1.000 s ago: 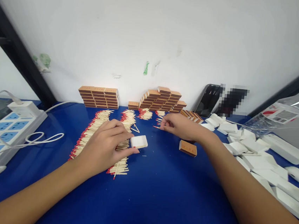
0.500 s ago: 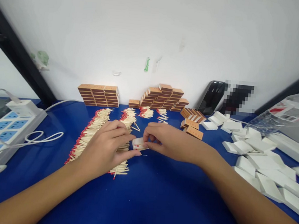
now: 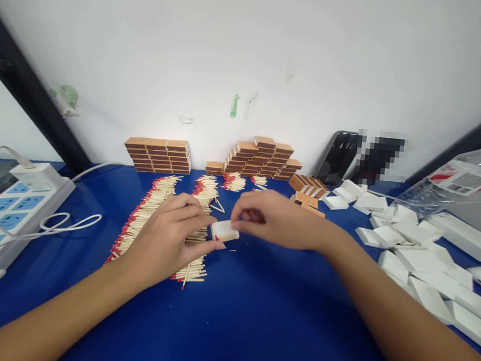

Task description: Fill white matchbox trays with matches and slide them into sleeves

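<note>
A small white matchbox tray [image 3: 224, 229] lies in front of me with matches in it, a few red heads showing at its near left side. My left hand [image 3: 171, 233] holds the tray's left end between thumb and forefinger. My right hand [image 3: 258, 216] is curled with thumb and forefinger pinched at the tray's far right corner. Whatever those fingertips hold, if anything, is hidden. Loose matches [image 3: 203, 185] lie in a row under and beyond my left hand, and a longer row of matches [image 3: 146, 211] runs to its left.
Matchboxes stand in a left stack [image 3: 158, 155] and a stepped stack [image 3: 260, 157] against the wall. Two small match groups [image 3: 234, 181] lie before them. Empty white trays [image 3: 424, 255] pile up on the right. A power strip [image 3: 8, 209] with white cables is at left; a phone [image 3: 338, 159] leans behind.
My right hand has risen slightly, away from the inside of the tray towards its far right corner. More of the tray is uncovered. My left hand has stayed in place.
</note>
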A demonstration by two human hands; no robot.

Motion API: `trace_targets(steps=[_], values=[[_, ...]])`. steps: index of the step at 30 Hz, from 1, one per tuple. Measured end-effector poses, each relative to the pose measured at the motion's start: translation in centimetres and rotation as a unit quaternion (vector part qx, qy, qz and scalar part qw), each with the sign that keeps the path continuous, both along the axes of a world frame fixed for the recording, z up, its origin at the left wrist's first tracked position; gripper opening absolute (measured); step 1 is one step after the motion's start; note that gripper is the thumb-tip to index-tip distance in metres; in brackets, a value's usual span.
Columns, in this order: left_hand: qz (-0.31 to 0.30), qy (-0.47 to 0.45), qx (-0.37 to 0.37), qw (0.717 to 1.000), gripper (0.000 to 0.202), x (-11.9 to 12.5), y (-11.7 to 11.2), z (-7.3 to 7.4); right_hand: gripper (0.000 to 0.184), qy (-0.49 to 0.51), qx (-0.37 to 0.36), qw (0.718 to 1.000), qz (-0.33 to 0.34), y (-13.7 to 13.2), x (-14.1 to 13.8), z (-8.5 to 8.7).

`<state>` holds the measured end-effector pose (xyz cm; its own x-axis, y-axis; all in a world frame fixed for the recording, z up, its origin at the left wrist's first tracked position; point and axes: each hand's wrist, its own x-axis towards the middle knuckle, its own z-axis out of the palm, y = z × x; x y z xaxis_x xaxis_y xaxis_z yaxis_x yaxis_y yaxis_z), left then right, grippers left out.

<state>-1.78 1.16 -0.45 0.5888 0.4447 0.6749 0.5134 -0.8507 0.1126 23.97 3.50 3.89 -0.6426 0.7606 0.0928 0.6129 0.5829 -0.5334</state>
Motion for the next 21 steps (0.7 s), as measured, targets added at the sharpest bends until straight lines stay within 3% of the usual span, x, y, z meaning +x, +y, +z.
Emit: trace_targets(steps=[3,6,13,21], values=[[0.002,-0.006,-0.002,1.000,0.033,0.0,0.0,0.0,0.019,-0.025,0.052,0.991,-0.123,2.5,2.6,-0.2],[0.001,-0.002,-0.006,1.000,0.031,0.0,0.1,-0.1,0.012,-0.091,0.100,0.967,-0.215,5.0,5.0,-1.3],[0.002,0.007,-0.001,1.000,0.031,0.0,0.1,-0.1,0.012,-0.102,0.021,0.982,-0.160,6.6,5.5,-3.5],[0.007,0.010,-0.005,1.000,0.030,-0.1,0.1,-0.2,0.014,-0.121,0.062,0.978,-0.156,6.5,5.2,-3.7]])
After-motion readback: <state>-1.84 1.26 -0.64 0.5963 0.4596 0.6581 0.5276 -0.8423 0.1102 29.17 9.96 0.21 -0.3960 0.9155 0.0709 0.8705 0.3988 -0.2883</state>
